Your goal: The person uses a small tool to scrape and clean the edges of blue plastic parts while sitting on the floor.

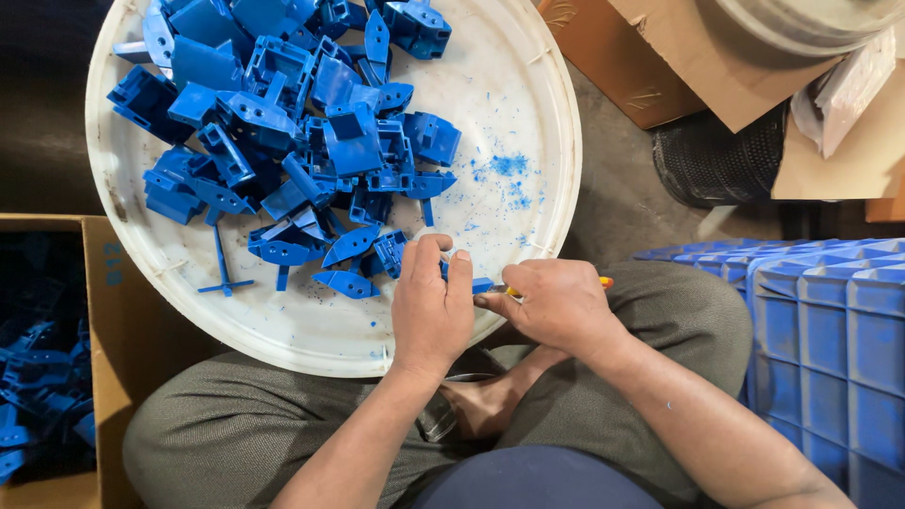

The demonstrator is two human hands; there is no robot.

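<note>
- The left hand (432, 306) is closed around a small blue moulded plastic part (479, 283), thumb and fingers clamped on it; only a tip of the part shows past the fingertips, over the near rim of the tray.
- The right hand (556, 303) is curled shut on a thin tool with a yellow-orange handle (604, 281); the handle end sticks out past the knuckles, and the working end meets the blue part just beside the left fingers.
- Both hands are touching or nearly touching, held above the person's crossed legs in grey-green trousers (236, 424).
- A large round white plastic tray (528, 123) lies in front of the knees, holding a heap of similar blue plastic parts (292, 132) on its far-left half.
- Fine blue shavings (509, 174) speckle the bare right side of the tray.
- An open brown cardboard box (99, 311) at the left contains more blue parts, in shadow.
- A blue ribbed plastic crate (820, 330) stands at the right, close to the right knee.
- Flattened brown cardboard sheets (679, 47) lie beyond the tray at upper right.
</note>
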